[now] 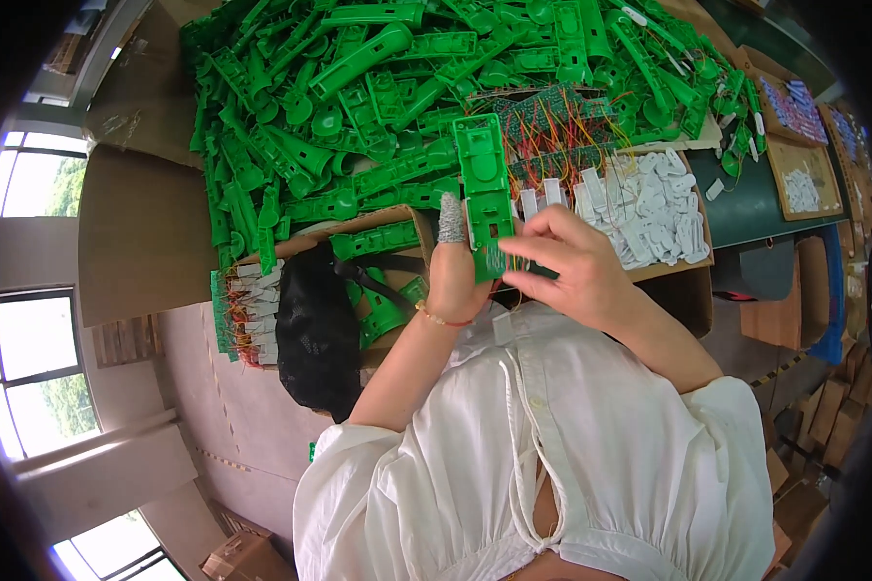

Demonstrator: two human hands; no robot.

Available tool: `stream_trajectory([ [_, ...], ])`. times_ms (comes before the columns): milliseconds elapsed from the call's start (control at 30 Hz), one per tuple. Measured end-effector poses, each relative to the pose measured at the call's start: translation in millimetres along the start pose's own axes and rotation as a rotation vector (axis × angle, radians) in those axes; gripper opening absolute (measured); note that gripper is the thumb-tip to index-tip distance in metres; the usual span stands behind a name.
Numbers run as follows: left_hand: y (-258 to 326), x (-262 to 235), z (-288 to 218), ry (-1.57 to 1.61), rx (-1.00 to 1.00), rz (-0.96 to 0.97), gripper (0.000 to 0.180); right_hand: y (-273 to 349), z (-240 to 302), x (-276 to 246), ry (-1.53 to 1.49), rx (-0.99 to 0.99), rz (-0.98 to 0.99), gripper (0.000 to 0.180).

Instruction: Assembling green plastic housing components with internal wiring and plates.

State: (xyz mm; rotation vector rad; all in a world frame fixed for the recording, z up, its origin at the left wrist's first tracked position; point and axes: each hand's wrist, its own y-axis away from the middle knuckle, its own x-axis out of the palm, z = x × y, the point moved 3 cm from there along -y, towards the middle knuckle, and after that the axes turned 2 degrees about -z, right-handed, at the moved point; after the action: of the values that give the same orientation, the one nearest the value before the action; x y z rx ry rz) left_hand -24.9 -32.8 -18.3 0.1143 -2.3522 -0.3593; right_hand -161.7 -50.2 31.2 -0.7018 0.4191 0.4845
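Green plastic, white tabs, red and yellow wires

Bright green moulded shell [482, 179]; green parts heap [378, 87]; white plastic tabs [649, 203]; grey woven finger cot [451, 219]; black mesh bag [318, 324]; white blouse [591, 455].

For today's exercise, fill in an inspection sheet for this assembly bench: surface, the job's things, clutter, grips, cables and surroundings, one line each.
Surface: brown cardboard sheets cover the bench; little bare top shows.
Job's things: a long green plastic shell held upright, with a small green circuit board at its lower end.
Clutter: a big heap of green plastic parts, a box of white plastic pieces, a black mesh bag.
Grips: left hand, with a grey fingertip cover, grips the shell; right hand pinches at the board.
Cables: thin red and yellow wires on stacked circuit boards; more wired boards at the left.
Surroundings: windows at the left, cardboard boxes at the right.
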Motion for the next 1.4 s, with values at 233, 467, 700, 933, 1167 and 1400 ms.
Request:
stream_trajectory([
  [233,0,-6,1,-0.051,0.076,0.054,0.048,-4,6,7,0.278,-0.211,-0.205,0.031],
  [467,5,-2,7,-0.066,0.058,0.039,0.043,5,3,8,0.389,-0.242,-0.167,0.028],
  [700,-1,-8,8,-0.080,0.080,-0.021,0.043,8,-4,10,0.359,-0.083,-0.046,0.039],
  [933,2,-5,9,-0.335,0.214,-0.005,0.032,10,-13,18,0.588,-0.010,0.073,0.037],
  [1167,0,-16,10,-0.265,0.177,0.125,0.038,3,-4,4,0.225,-0.091,-0.149,0.039],
  [1400,7,-9,9,-0.189,0.235,0.332,0.075,2,0,5,0.366,-0.156,-0.206,0.038],
])
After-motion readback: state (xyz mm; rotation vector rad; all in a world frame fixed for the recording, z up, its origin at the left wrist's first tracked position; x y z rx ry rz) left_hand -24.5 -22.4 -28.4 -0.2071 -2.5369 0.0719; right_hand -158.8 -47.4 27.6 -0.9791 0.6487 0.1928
